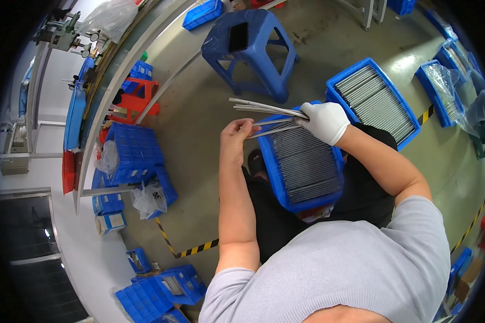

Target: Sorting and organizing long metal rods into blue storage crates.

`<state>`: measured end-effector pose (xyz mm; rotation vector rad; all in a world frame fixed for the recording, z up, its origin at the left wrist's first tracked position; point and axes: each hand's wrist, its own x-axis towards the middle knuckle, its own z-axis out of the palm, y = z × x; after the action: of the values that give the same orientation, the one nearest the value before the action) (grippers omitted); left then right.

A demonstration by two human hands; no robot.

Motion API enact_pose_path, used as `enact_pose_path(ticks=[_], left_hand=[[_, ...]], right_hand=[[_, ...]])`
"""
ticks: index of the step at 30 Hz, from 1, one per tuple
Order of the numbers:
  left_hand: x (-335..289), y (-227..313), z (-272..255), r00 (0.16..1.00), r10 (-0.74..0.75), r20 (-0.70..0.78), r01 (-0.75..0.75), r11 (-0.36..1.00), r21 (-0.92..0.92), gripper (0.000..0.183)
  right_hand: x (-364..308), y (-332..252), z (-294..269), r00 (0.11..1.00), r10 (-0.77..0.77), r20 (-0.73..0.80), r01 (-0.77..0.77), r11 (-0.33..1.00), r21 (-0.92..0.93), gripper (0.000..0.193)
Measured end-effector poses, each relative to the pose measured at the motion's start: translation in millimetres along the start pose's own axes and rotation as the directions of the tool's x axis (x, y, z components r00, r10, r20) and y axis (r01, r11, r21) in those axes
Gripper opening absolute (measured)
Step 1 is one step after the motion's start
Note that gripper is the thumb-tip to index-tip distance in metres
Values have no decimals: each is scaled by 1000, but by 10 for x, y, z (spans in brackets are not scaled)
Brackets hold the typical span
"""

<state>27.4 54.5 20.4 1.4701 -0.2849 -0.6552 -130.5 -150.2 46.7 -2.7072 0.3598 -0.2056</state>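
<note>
My right hand (327, 123), in a white glove, is closed around a small bundle of thin grey metal rods (261, 106) whose free ends point left. The bare left hand (237, 133) is closed at the fingertips on the ends of a couple of rods that also run to the glove. Both hands are over the far end of a blue crate (277, 180) between my knees, which holds rows of similar rods lying side by side. A second blue crate (412, 134) filled with lighter rods stands just beyond it to the right.
A blue plastic stool (264, 51) with a dark phone (239, 37) on it stands ahead. At left is a workbench edge (100, 116) with stacked blue crates (137, 153) below. More crates (439, 91) stand at far right. Black-and-yellow tape (197, 249) marks the floor.
</note>
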Motion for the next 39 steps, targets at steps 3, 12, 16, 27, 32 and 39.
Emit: enact_pose_path(ticks=[3,12,16,27,32,39], left_hand=[[19,29,-256,994,67,-89,-63,997,49,17],[-44,89,-265,997,40,-69,-53,978,-204,24],[-42,59,-213,999,33,21,-25,957,-290,26],[-41,85,-183,994,39,106,-9,963,-271,28],[-27,52,-193,994,55,90,-36,978,-204,26],[-51,8,-295,990,-3,141,18,994,-105,22]], right_hand=[[38,-1,-103,975,147,168,-166,981,104,34],[-31,-30,-182,804,126,581,-563,477,675,31],[-37,6,-188,749,70,659,-609,464,644,35],[-20,-15,-184,731,82,677,-632,455,627,34],[-24,0,-163,733,67,676,-626,453,634,34],[-36,-19,-80,834,94,544,-474,626,619,35]])
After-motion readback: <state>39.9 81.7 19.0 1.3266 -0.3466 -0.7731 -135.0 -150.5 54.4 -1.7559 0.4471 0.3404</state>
